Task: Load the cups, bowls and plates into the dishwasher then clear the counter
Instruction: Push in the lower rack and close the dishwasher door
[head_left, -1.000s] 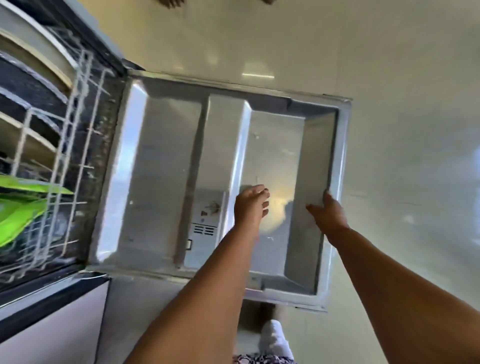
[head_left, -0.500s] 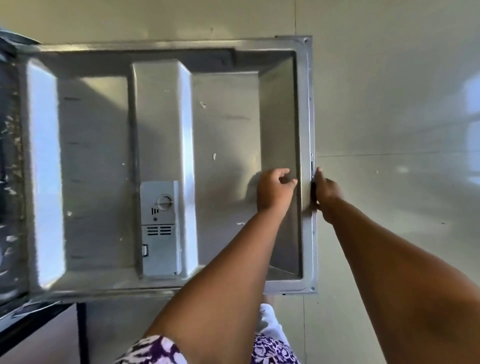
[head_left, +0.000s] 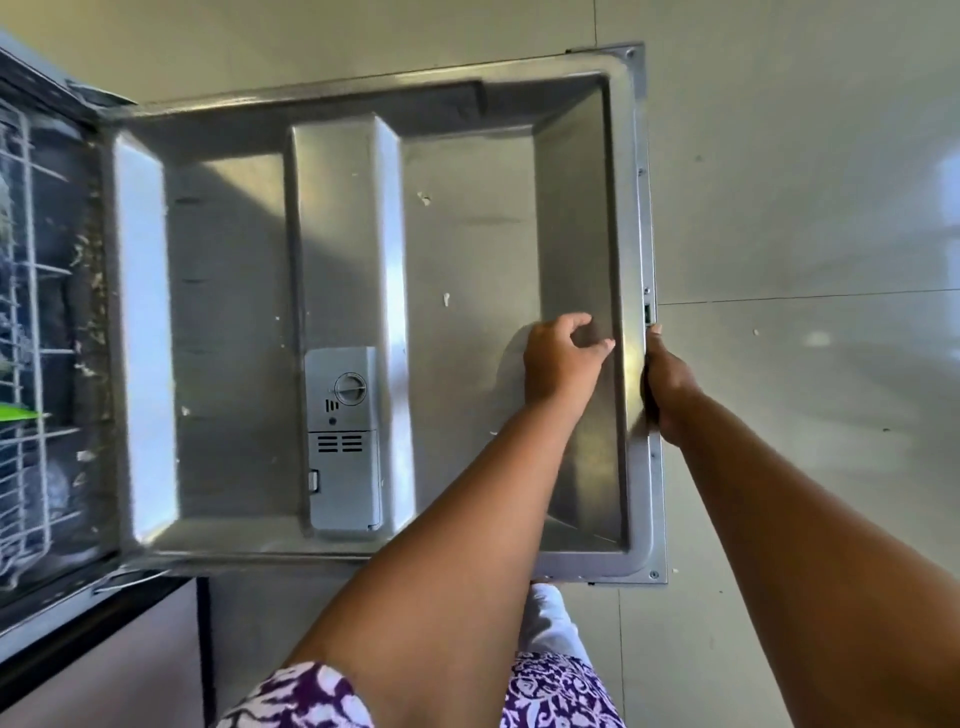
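Observation:
The dishwasher door (head_left: 234, 322) lies open below me, its steel inner face up, with a grey detergent dispenser (head_left: 343, 441) at its centre. My right hand (head_left: 670, 389) grips the door's outer top edge, fingers curled under the flange. My left hand (head_left: 558, 364) is inside the door panel, its fingers loosely curled and touching the sloped inner wall near the same edge. At the far left shows part of the white wire rack (head_left: 31, 322) with a green item (head_left: 15, 413) in it; the other dishes there are blurred.
Pale floor tiles (head_left: 805, 208) lie to the right of and beyond the door. A cabinet front (head_left: 104, 670) is at the lower left. My white-socked foot (head_left: 550, 618) stands just under the door's near corner.
My view has swung right, so the rack slid out to the left. My left hand moved from the panel's middle to its edge, and my right hand shifted onto the outer edge.

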